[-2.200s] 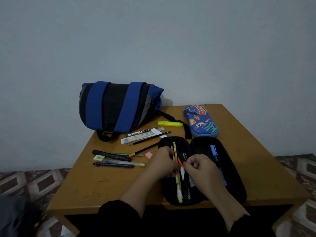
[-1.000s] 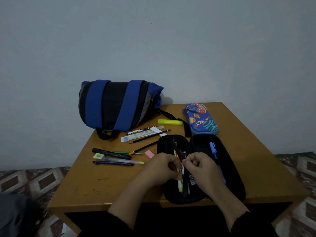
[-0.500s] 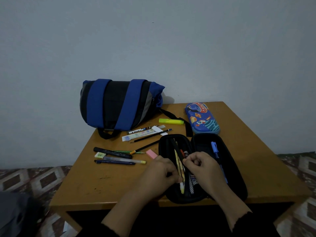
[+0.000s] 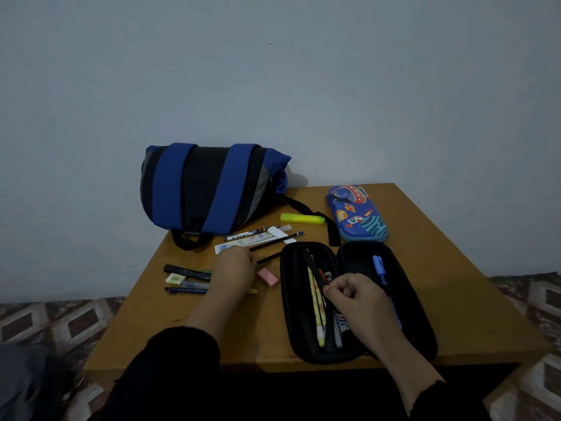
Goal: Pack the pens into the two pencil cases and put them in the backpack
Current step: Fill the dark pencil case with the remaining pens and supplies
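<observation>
On the wooden table (image 4: 440, 268), places reckoned from the open black zip pencil case (image 4: 358, 302):

Black case: lies spread flat in two halves at the table's near edge; its left half holds a yellow patterned pencil (image 4: 316, 311) and a long black pen (image 4: 314, 268) among other sticks too dark to tell apart.
Right half: a blue pen (image 4: 379, 268) lies in it, its lower length hidden behind the right hand.
Right hand (image 4: 355, 299): over the case's middle, fingers curled and pinched at the black pen's shaft; the fingertips are turned under, so how firm the hold is cannot be made out.
Left hand (image 4: 235, 273): left of the case, back of the hand up, over the loose pens on the table; its fingers are hidden beneath it, so I cannot tell whether it holds anything.
Loose stationery: left of the case, a pink eraser (image 4: 268, 276) just beside it, then dark pens (image 4: 186, 281) partly covered by the left hand, and a pale green eraser (image 4: 175, 278).
Behind the case: a black pencil (image 4: 276, 242), a pale ruler (image 4: 239, 242) and a yellow highlighter (image 4: 302, 218).
Second case: a closed blue space-print hard pencil case (image 4: 356, 212) behind and to the right.
Backpack: blue and black backpack (image 4: 209, 189) behind and to the left, against the wall, overhanging the table's far edge.
Sleeves: dark, cut off by the lower edge.
</observation>
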